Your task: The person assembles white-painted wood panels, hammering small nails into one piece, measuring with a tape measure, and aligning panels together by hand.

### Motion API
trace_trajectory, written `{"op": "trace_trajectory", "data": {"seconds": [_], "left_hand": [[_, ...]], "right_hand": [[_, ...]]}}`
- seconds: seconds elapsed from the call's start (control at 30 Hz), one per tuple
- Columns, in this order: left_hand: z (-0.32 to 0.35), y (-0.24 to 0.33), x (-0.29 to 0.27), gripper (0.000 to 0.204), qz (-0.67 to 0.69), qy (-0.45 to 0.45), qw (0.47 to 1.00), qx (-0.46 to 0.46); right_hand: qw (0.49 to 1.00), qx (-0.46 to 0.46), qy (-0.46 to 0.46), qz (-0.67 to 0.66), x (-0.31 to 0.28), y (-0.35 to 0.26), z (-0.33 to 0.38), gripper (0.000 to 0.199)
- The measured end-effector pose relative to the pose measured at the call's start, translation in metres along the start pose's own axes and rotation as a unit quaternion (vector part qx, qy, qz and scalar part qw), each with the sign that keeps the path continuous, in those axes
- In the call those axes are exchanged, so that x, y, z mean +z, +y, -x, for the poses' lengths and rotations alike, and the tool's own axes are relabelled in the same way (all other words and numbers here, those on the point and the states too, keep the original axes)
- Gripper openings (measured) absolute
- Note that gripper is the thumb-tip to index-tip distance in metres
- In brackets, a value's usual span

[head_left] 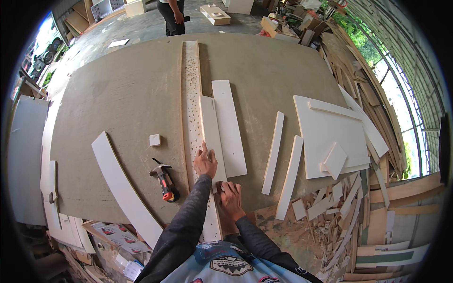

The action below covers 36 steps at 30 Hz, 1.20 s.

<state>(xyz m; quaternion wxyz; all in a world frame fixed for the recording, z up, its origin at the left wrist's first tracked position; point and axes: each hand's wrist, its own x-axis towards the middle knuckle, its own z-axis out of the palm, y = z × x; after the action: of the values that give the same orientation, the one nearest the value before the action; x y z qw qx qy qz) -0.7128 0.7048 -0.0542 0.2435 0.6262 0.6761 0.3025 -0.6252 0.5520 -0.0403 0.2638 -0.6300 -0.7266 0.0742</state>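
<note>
A narrow white board [212, 125] lies lengthwise along a long speckled strip [192, 89] on the big grey-brown work table. My left hand [205, 162] rests where the board meets the strip, its index finger stretched forward and its thumb apart. Closer to me, my right hand [231, 200] curls its fingers over the near end of the white board; its fingertips are partly hidden. Beside the board's right edge lies a second, wider white board [231, 132]. To the left of my left hand rests a claw hammer [164, 180] with a black and red handle.
A small white block [155, 140] and a curved white panel [123, 181] lie to the left. Two narrow white strips [273, 153] and a large white panel [330, 134] are at the right. Wood offcuts [339, 207] cover the floor. Another person [172, 16] stands beyond the table.
</note>
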Motion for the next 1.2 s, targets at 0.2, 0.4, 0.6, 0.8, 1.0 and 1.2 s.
{"op": "trace_trajectory", "data": {"seconds": [0.2,0.4,0.6,0.8,1.0,1.2], "left_hand": [[-0.008,0.000,0.003,0.051,-0.005,0.014,1.000,0.005],[-0.019,0.005,-0.002,0.051,-0.020,-0.014,1.000,-0.007],[-0.028,0.009,-0.001,0.051,-0.013,-0.005,1.000,-0.002],[-0.038,0.005,0.003,0.051,-0.017,0.006,1.000,0.003],[-0.046,0.008,0.005,0.050,-0.014,0.006,1.000,-0.002],[-0.054,0.008,0.007,0.051,-0.013,-0.001,1.000,-0.008]], "right_hand": [[1.000,0.011,-0.008,-0.007,0.001,0.002,-0.008,0.029],[1.000,-0.006,-0.012,0.020,-0.004,-0.001,-0.020,0.027],[1.000,0.014,-0.015,0.016,0.005,0.006,-0.026,0.026],[1.000,0.012,-0.005,0.017,0.000,0.002,-0.039,0.023],[1.000,0.016,0.000,0.024,0.003,0.005,-0.044,0.023],[0.998,0.046,0.038,0.030,0.002,-0.001,-0.050,0.022]]}}
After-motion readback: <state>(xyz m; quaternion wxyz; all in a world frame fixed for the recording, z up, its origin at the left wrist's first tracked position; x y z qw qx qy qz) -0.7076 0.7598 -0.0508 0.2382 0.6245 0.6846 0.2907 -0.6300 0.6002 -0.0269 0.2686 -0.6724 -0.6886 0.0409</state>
